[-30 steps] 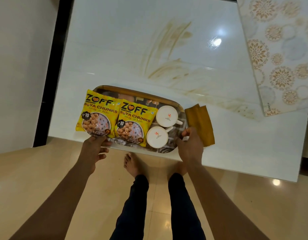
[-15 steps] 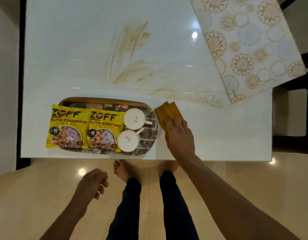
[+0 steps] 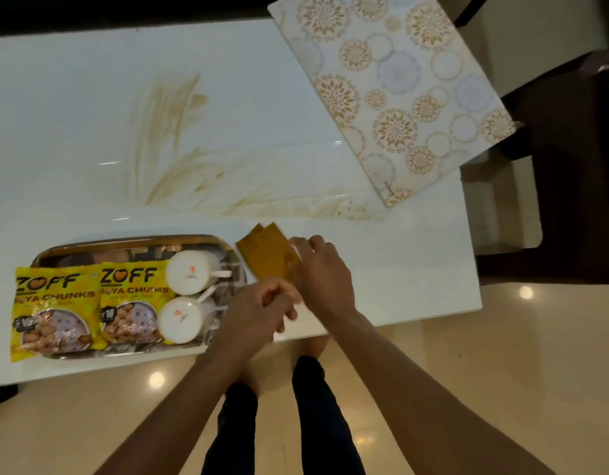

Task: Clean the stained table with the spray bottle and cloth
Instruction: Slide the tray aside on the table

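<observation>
The white glossy table (image 3: 73, 114) carries brown smeared stains (image 3: 165, 138) across its middle, running right toward a placemat. A folded mustard-yellow cloth (image 3: 265, 255) lies on the table near the front edge, just right of the tray. My right hand (image 3: 321, 272) grips the cloth's right edge, thumb on top. My left hand (image 3: 261, 306) is curled at the cloth's near end, with a strip of cloth showing between its fingers. No spray bottle is in view.
A metal tray (image 3: 131, 241) at the front left holds two yellow soya chunk packets (image 3: 56, 303) and two upturned white mugs (image 3: 191, 272). A floral placemat (image 3: 392, 90) lies at the back right. A dark chair (image 3: 570, 166) stands beyond the right edge.
Both hands let go of the tray. My right hand went onto the cloth, then my left hand rose from below the table edge to the cloth's near end.
</observation>
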